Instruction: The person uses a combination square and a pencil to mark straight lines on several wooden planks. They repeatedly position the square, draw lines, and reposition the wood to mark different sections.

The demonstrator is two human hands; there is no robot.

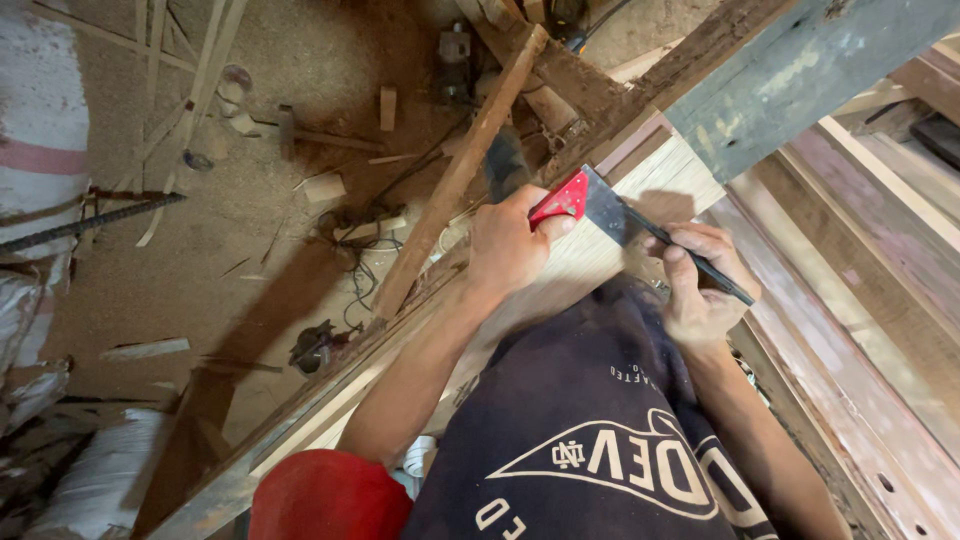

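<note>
While gripped, red-handled steel square (585, 200)

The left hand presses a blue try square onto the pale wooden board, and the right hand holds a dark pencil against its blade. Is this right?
Not quite: the colour is wrong. In the head view the try square has a red stock with a dark metal blade, not blue. The rest holds: the left hand presses it onto the pale wooden board, and the right hand holds a dark pencil against the blade.

Red-handled try square (585, 200) lying flat on pale wooden plank (590, 255), dark blade across the grain; black pencil (690, 258) slanted, tip touching blade's edge.
</note>
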